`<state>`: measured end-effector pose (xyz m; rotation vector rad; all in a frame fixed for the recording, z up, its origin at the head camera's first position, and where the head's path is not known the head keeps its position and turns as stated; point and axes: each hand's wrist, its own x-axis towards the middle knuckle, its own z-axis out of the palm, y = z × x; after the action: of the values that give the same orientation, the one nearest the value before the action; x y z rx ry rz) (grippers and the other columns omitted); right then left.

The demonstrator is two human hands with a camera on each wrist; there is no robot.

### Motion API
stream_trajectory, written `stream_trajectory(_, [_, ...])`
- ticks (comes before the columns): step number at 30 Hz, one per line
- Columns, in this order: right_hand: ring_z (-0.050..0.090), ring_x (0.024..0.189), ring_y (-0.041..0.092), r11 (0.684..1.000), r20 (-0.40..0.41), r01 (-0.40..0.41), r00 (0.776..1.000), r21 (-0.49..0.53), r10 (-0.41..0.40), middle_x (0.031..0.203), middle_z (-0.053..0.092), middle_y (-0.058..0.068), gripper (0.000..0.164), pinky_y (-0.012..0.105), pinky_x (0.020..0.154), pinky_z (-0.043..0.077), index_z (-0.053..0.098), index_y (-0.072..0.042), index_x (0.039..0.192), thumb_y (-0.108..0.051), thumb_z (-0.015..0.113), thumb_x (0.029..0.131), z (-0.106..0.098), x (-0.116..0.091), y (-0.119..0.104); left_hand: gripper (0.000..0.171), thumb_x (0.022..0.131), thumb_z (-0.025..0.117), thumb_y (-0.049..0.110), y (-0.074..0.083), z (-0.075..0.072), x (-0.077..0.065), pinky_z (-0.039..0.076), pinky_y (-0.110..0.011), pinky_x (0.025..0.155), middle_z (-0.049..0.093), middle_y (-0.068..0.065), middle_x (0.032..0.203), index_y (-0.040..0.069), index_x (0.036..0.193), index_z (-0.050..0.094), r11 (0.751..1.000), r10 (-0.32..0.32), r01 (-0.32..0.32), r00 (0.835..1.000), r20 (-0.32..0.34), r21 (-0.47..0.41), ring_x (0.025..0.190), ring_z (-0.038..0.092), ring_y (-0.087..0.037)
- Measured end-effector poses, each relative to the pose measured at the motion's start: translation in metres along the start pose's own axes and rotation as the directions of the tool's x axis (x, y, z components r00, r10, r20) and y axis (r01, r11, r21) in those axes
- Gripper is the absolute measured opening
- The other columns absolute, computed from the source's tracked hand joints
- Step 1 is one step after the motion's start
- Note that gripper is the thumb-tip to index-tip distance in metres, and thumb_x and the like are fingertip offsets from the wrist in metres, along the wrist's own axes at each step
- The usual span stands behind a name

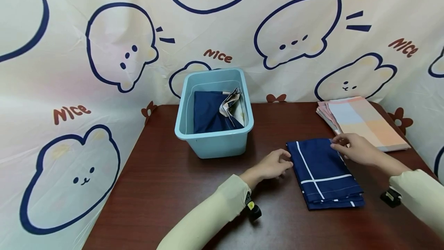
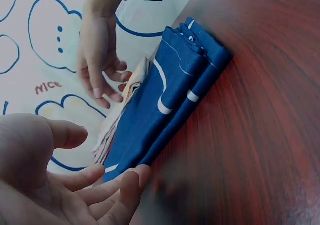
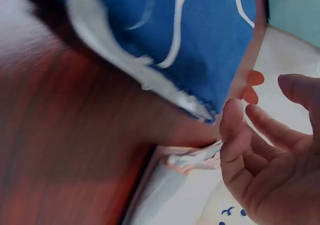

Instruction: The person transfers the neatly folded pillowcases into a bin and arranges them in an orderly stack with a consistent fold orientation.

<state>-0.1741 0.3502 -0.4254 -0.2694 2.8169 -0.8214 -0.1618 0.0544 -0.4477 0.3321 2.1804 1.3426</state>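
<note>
My left hand [image 1: 274, 164] and right hand [image 1: 356, 149], fingers loosely parted, flank the folded rectangular navy white-lined cloth [image 1: 324, 167]; so, I think, both edges are reachable.

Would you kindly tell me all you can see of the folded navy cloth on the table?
The navy cloth lies on the table, folded into a rough rectangle, with stacked layers showing at its near edge. White stripes cross on its top face; it looks like soft fabric. It sits right of the blue bin and nearer the person than the checked cloth. The left hand is at its far left corner, the right hand at its far right; contact is unclear.
</note>
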Motion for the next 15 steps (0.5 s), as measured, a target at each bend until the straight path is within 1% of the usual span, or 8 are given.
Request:
stream_trajectory(3, [0.064, 0.068, 0.017, 0.999, 0.035, -0.045, 0.998, -0.009, 0.045, 0.094, 0.07, 0.019, 0.041, 0.029, 0.054, 0.051, 0.059, 0.012, 0.121, -0.025, 0.057, 0.104, 0.0, -0.006, 0.006, 0.033, 0.1, 0.062, 0.02, 0.001, 0.002, 0.0, 0.053, -0.032, 0.057, 0.074, -0.013, 0.105, 0.011, 0.131, 0.059, 1.0, -0.017, 0.017, 1.0, 0.004, -0.014, 0.082, 0.07, -0.026])
stream_trajectory(6, [0.06, 0.058, 0.016, 0.996, 0.06, -0.081, 0.995, -0.036, 0.083, 0.075, 0.067, 0.008, 0.039, 0.03, 0.05, 0.048, 0.062, 0.008, 0.113, -0.029, 0.057, 0.104, 0.002, -0.011, 0.011, 0.033, 0.1, 0.063, 0.02, 0.001, 0.005, 0.001, 0.052, -0.032, 0.058, 0.074, -0.012, 0.106, 0.011, 0.131, 0.059, 0.999, -0.04, 0.04, 0.999, -0.005, -0.015, 0.082, 0.07, -0.024])
stream_trajectory(8, [0.058, 0.051, 0.016, 0.994, 0.078, -0.101, 0.991, -0.046, 0.104, 0.066, 0.063, 0.002, 0.036, 0.03, 0.048, 0.047, 0.063, 0.005, 0.106, -0.031, 0.058, 0.103, 0.003, -0.014, 0.014, 0.033, 0.1, 0.062, 0.021, 0.001, 0.006, 0.002, 0.052, -0.031, 0.059, 0.074, -0.011, 0.107, 0.011, 0.132, 0.059, 0.999, -0.051, 0.051, 0.999, -0.011, -0.013, 0.083, 0.069, -0.023])
stream_trajectory(10, [0.058, 0.049, 0.016, 0.993, 0.098, -0.116, 0.988, -0.034, 0.119, 0.063, 0.062, 0.0, 0.037, 0.031, 0.047, 0.046, 0.063, 0.004, 0.104, -0.033, 0.057, 0.103, 0.004, -0.015, 0.017, 0.034, 0.099, 0.063, 0.021, 0.001, 0.007, 0.003, 0.054, -0.032, 0.061, 0.074, -0.011, 0.108, 0.012, 0.131, 0.058, 0.998, -0.061, 0.06, 0.998, -0.014, -0.021, 0.085, 0.07, -0.022])
stream_trajectory(12, [0.058, 0.049, 0.016, 0.991, 0.129, -0.137, 0.982, 0.006, 0.135, 0.065, 0.062, 0.001, 0.041, 0.031, 0.047, 0.046, 0.063, 0.006, 0.107, -0.034, 0.056, 0.104, 0.005, -0.015, 0.02, 0.034, 0.1, 0.063, 0.021, 0.001, 0.008, 0.003, 0.056, -0.034, 0.064, 0.074, -0.011, 0.11, 0.011, 0.132, 0.058, 0.997, -0.065, 0.065, 0.998, -0.007, -0.037, 0.088, 0.071, -0.024])
stream_trajectory(15, [0.058, 0.05, 0.016, 0.982, 0.176, -0.169, 0.972, 0.079, 0.153, 0.068, 0.064, 0.002, 0.051, 0.031, 0.046, 0.045, 0.059, 0.013, 0.12, -0.036, 0.053, 0.105, 0.006, -0.013, 0.026, 0.037, 0.1, 0.063, 0.021, 0.0, 0.01, 0.004, 0.058, -0.038, 0.069, 0.072, -0.011, 0.114, 0.011, 0.134, 0.055, 0.992, -0.075, 0.077, 0.997, 0.023, -0.097, 0.094, 0.073, -0.026])
